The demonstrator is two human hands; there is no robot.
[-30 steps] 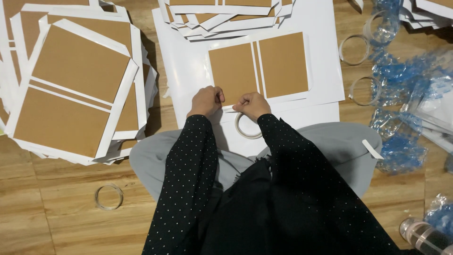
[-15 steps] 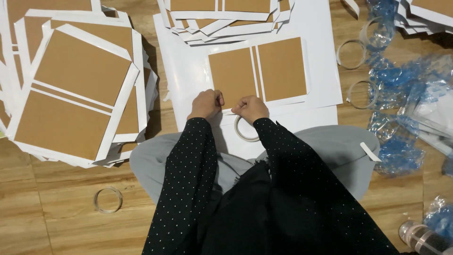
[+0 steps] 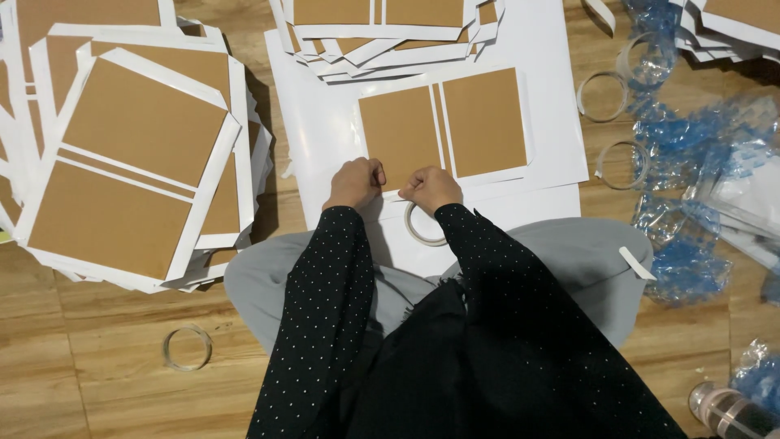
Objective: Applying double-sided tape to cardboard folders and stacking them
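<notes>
Two brown boards, two hands

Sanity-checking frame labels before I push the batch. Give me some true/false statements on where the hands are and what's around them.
1. Both hands, the left hand and the right hand, rest at the near edge of the cover piece, two brown boards on white paper. True.
2. A tape ring lies just below the right hand. True.
3. The stack of finished covers sits on the person's right. False: it lies to the left of the hands.
4. The crumpled plastic wrap is red. False: it is blue and clear.
5. An empty tape ring lies on the wooden floor on the person's left. True.
6. The left hand holds scissors. False: no scissors are visible.
</notes>
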